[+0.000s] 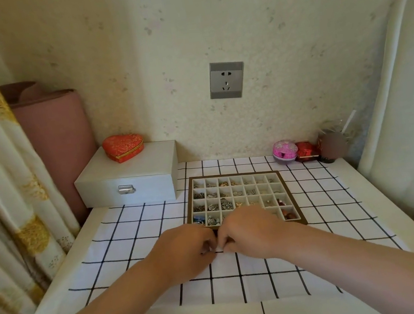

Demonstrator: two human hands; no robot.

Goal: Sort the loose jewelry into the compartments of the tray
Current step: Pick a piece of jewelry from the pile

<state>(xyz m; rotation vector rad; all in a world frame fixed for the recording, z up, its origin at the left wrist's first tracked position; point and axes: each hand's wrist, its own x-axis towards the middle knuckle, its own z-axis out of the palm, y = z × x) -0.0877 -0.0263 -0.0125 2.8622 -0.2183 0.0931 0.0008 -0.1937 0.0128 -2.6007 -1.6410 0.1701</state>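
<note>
The left hand (185,247) and right hand (250,231) are held together on the checked cloth (130,228), just before the tray (235,172) of sorted jewelry (225,205). A small piece (210,248) seems pinched between their curled fingertips

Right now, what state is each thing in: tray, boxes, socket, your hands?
Tray, uncovered, many compartments hold jewelry.
White box, lid shut.
Heart box, shut, on the white box.
Socket, nothing plugged in.
Left hand, fingers curled by the tray's near edge, contents hidden.
Right hand, fingers curled over the cloth, contents hidden.
</note>
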